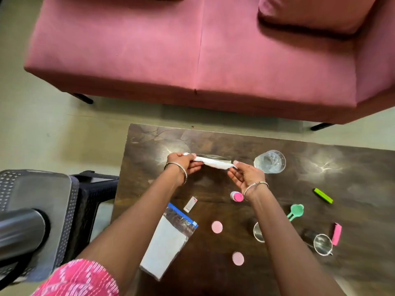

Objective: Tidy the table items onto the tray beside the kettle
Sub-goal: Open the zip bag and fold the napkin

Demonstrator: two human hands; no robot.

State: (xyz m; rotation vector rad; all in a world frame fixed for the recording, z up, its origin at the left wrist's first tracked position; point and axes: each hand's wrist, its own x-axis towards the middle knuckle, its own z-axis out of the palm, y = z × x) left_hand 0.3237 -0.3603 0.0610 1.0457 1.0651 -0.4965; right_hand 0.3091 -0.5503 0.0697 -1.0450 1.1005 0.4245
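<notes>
Over the far part of the dark wooden table, my left hand and my right hand hold a rolled white tissue between them, each pinching one end. A clear drinking glass stands just right of my right hand. A black kettle sits on a grey tray on a black stool at the left, apart from the table.
On the table lie a zip bag with white paper, a small white box, a pink-capped bottle, two pink discs, a green scoop, a green marker, a pink eraser and two steel cups. A pink sofa stands beyond.
</notes>
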